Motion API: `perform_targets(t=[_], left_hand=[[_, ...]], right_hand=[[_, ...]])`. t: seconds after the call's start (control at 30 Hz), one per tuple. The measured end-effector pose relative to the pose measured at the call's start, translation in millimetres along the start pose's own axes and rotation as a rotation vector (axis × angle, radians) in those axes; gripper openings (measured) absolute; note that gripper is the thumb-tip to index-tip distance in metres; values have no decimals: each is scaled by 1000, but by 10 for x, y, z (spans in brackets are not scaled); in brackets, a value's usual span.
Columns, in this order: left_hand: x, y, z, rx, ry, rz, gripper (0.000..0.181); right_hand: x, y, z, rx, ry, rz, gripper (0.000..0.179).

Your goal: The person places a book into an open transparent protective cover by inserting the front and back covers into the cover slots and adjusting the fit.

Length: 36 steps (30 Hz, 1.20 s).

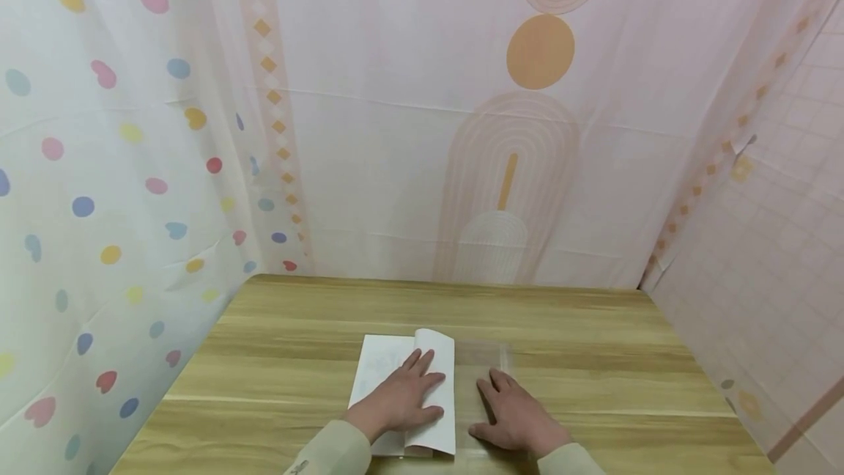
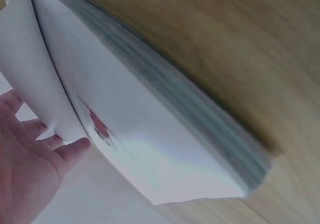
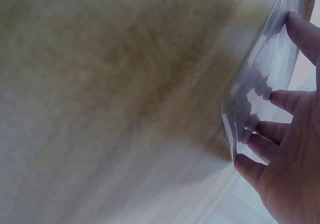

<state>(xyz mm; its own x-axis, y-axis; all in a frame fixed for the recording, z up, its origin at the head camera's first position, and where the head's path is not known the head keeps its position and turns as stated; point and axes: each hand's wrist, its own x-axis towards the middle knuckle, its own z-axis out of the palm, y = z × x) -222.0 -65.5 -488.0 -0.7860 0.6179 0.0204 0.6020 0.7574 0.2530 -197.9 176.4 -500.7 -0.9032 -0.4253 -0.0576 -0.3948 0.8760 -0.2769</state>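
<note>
Two hands flat on a booklet and a clear bag on a wooden table.

Head view: the left hand [image 1: 401, 399] rests with straight fingers on the white booklet [image 1: 440, 387], near the table's [image 1: 593, 358] front edge; the right hand [image 1: 516, 413] lies flat on the clear plastic bag [image 1: 484, 358] just beside it. Left wrist view: fingertips [image 2: 75, 149] touch a lifted page of the booklet [image 2: 150, 149], grasping nothing. Right wrist view: relaxed fingers [image 3: 287, 98] press the bag [image 3: 250, 103], not clenched.
</note>
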Motion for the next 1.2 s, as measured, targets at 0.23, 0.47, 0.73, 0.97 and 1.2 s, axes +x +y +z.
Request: perform_targets(t=[0.23,0.47,0.73,0.97,1.2], left_hand=[[34,47,4,24,-30,-24,57],[52,104,41,52,-55,-64,58],[121,167,65,89,-74,-87,59],[149,211,91,95,-74,-124,58],[166,208,126,100,-53,-140,57]], right_hand=[[-12,12,9,2,-5,-2,81],[-22,-8,8,-3,-6,-4,79],[-12,9,-2,2,-4,-13,76],[-12,16,19,-1,12,-29,75],[-11,9,12,9,7,-18,75]])
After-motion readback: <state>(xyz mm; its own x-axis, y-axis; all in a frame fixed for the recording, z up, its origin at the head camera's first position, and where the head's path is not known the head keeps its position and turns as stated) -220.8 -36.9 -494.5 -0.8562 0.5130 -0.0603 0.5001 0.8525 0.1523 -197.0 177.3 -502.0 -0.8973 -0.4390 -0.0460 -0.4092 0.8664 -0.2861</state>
